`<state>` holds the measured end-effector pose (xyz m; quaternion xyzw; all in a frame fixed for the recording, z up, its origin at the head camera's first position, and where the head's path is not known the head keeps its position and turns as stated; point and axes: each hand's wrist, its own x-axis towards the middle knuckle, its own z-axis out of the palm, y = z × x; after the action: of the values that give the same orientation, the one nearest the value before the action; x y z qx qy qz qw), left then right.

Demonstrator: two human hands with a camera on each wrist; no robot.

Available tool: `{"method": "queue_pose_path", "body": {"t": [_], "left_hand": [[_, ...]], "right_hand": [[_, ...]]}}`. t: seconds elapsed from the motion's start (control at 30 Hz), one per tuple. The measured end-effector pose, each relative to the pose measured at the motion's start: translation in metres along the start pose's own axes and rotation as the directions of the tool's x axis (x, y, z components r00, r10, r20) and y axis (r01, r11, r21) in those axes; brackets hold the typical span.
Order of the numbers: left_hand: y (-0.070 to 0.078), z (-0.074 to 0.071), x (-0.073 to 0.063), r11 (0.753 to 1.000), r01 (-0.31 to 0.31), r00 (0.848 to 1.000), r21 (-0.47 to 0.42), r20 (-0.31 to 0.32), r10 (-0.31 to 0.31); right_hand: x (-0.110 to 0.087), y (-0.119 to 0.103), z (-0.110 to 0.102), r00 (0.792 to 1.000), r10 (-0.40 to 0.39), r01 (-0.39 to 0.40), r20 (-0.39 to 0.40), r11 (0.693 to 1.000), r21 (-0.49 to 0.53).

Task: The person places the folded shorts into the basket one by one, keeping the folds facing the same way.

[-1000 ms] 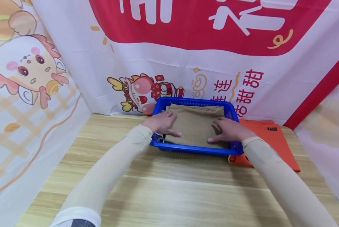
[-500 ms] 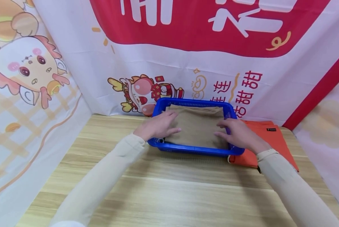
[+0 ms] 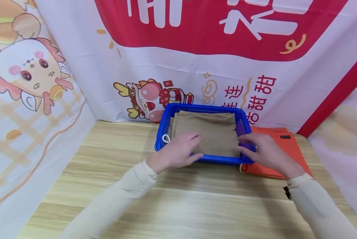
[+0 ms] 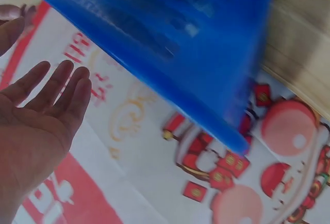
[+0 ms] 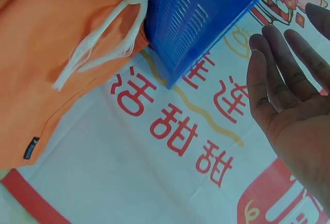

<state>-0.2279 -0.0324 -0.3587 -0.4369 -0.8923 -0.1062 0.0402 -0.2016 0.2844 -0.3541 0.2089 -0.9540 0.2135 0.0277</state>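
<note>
Inside the blue basket (image 3: 221,160), right of frame centre: a folded tan cloth (image 3: 211,131), with its long axis left to right.

Up and right from the fingers of the left hand (image 3: 179,151), the nearer one, overlapping its lower left in view; just leftward from those of the right hand (image 3: 263,149), by the right rim, beside orange fabric (image 3: 293,149). Loosely spread on both hands, holding nothing. Compared with half a second ago: left hand lower, right hand further right, white cord loop (image 3: 166,138) uncovered at left.

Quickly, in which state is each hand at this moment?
Left hand: open, holding nothing.
Right hand: open, also holding nothing.
</note>
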Motion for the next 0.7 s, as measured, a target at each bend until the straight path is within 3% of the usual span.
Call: {"method": "queue_pose_path", "body": {"t": [0.1,0.27,0.53,0.7], "left_hand": [[0.016,0.005,-0.001,0.997,-0.07,0.997,0.021,-0.036,0.071],[0.039,0.014,-0.003,0.99,-0.135,0.989,0.05,-0.051,0.138],[0.065,0.037,-0.001,0.973,-0.215,0.974,0.087,-0.059,0.22],[0.077,0.053,0.001,0.968,-0.243,0.969,0.07,-0.024,0.245]], "right_hand": [[-0.009,0.001,-0.002,1.0,0.018,-0.018,-0.011,1.0,0.004],[-0.025,0.006,-0.006,0.998,0.055,-0.055,-0.034,0.998,0.021],[-0.045,0.022,-0.006,0.985,0.02,-0.026,-0.171,0.999,-0.032],[-0.057,0.041,-0.006,0.974,0.119,-0.124,-0.193,0.992,-0.011]]}}
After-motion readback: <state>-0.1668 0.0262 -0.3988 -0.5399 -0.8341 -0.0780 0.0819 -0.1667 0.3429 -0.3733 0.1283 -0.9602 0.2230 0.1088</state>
